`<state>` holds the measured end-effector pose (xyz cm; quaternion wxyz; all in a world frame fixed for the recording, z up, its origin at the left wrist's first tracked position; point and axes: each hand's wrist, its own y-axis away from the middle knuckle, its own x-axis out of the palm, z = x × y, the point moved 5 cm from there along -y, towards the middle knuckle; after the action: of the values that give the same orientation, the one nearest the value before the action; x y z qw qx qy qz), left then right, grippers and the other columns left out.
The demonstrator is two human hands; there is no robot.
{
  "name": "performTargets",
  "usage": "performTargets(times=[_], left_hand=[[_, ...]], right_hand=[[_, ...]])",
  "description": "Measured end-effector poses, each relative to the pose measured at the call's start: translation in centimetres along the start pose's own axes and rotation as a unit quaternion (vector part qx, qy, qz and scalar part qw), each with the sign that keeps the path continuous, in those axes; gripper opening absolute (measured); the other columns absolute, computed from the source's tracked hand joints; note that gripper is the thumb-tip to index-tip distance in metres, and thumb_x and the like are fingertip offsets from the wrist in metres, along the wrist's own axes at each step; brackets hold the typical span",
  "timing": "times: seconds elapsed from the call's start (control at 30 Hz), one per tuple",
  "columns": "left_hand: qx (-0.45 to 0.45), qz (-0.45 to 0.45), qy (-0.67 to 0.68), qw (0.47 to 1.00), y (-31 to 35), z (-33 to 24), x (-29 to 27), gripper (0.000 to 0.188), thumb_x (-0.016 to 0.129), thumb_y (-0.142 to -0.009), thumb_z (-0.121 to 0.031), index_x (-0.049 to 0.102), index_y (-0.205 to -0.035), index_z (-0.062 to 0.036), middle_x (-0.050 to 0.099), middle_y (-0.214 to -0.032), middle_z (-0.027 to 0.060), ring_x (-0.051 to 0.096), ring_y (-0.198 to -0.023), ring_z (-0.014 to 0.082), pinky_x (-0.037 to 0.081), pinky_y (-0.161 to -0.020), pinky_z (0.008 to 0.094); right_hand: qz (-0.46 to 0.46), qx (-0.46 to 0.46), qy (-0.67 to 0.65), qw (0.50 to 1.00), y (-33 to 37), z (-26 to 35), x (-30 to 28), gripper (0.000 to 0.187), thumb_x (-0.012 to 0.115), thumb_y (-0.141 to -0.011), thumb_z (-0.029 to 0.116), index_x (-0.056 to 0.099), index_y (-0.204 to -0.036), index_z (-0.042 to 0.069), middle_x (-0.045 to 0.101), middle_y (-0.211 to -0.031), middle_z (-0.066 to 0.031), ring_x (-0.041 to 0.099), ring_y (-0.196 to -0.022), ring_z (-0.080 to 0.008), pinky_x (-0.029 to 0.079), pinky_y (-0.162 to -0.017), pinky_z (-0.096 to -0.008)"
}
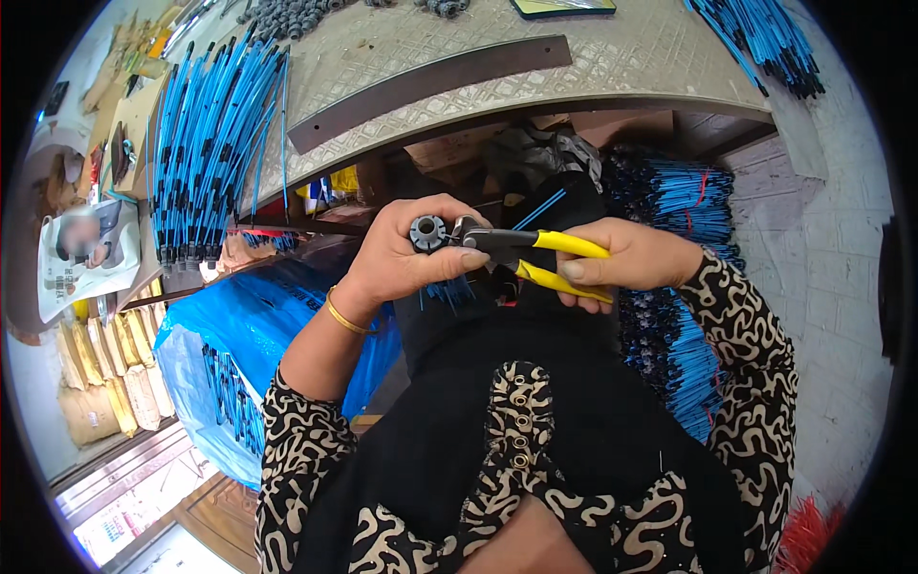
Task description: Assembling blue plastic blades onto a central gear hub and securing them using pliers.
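Note:
In front of my chest, my left hand [406,251] is closed around a small dark grey round part [413,235] with a notched rim and a hole in its middle. My right hand [633,254] grips a pair of pliers [505,239] with yellow handles and dark jaws. The jaws point left and meet the grey part beside my left thumb; what exactly lies between them is too small to tell. A couple of thin blue rods [541,212] show just beyond the pliers, over my dark lap.
Ahead, a worktable [641,57] carries a brown metal strip [430,88], a heap of grey parts [287,17] and bundles of blue rods [212,143]. More bundled blue rods [684,196] are stacked at the right. A blue plastic sheet [258,320] covers something at the left.

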<state>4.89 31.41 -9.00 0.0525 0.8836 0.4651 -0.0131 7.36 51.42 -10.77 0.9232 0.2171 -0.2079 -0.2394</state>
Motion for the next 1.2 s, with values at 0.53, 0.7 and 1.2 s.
performTargets(times=[0.53,0.7,1.2], left_hand=[[0.004,-0.105,0.01,0.994,-0.7,1.8,-2.0,0.025,0.074,-0.071,-0.009,0.06,-0.09,-0.0027,0.058,-0.075,-0.0028,0.051,-0.068,0.0031,0.04,-0.059,0.0181],[0.014,-0.14,-0.004,0.99,-0.3,0.6,-1.8,0.035,0.075,-0.07,-0.009,0.059,-0.1,-0.0024,0.058,-0.079,-0.0016,0.052,-0.072,0.0045,0.042,-0.064,0.0185],[-0.022,-0.084,0.038,0.995,0.9,1.3,-3.3,0.047,0.072,-0.067,-0.003,0.052,-0.109,-0.0028,0.058,-0.094,0.003,0.053,-0.086,0.0088,0.044,-0.077,0.0225]], right_hand=[[-0.203,-0.088,0.464,0.857,0.4,5.8,0.1,0.024,0.057,-0.086,0.025,0.051,-0.092,0.002,0.056,-0.071,-0.0116,0.056,-0.062,-0.0256,0.044,-0.056,-0.0335],[-0.303,-0.144,0.599,0.727,0.3,6.3,0.9,0.023,0.06,-0.084,0.022,0.049,-0.087,0.002,0.057,-0.075,-0.0136,0.057,-0.071,-0.0314,0.043,-0.058,-0.0378],[-0.126,-0.109,0.186,0.968,-1.6,1.8,0.6,0.031,0.056,-0.088,0.028,0.059,-0.107,0.003,0.062,-0.088,-0.0038,0.055,-0.079,-0.0113,0.044,-0.074,-0.025]])
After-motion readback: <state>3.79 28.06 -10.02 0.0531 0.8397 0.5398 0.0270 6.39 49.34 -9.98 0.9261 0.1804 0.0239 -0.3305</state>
